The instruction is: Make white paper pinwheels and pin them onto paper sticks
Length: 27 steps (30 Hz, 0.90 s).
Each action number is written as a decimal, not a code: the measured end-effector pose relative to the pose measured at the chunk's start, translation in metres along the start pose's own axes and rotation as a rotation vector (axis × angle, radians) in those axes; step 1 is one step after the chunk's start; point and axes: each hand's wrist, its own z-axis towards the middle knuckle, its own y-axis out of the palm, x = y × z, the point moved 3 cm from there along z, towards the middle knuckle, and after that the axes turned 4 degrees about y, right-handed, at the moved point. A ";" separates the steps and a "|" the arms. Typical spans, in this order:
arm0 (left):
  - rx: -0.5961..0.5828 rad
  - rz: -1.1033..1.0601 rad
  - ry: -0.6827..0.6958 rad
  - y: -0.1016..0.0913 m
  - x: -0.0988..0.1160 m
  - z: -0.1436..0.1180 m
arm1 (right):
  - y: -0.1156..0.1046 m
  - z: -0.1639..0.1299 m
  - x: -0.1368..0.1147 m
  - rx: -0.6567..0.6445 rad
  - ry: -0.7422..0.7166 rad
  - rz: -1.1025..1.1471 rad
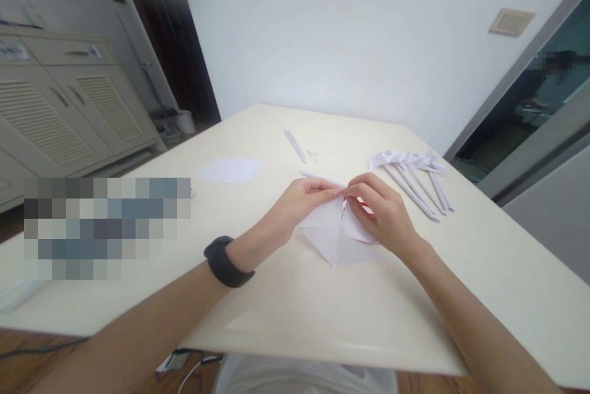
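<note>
Folded paper [336, 237] on table [286, 302] centre; paper sheets [232, 169] behind-left; paper sticks [415, 182] right; thin rods [295, 145] behind.

I am showing 2 bare forearms, with no sleeves reaching into view on either one. My left hand [302, 203] and my right hand [385, 216] are wearing no rings and no gloves, and my nails are looking short and plain. I am wearing 1 black band [227, 262] on my left wrist, wide, smooth and matte, wrapping snugly all the way round; its face is not showing from here. At the bottom edge, I am wearing something pale grey-white [304, 378] over my torso.
</note>
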 end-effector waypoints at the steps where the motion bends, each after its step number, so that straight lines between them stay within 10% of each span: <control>1: 0.005 0.004 0.010 0.000 0.000 0.000 | 0.000 0.000 0.000 0.001 -0.002 -0.006; 27: 0.042 0.147 0.115 -0.003 0.003 0.002 | -0.003 0.007 0.001 -0.044 0.255 0.299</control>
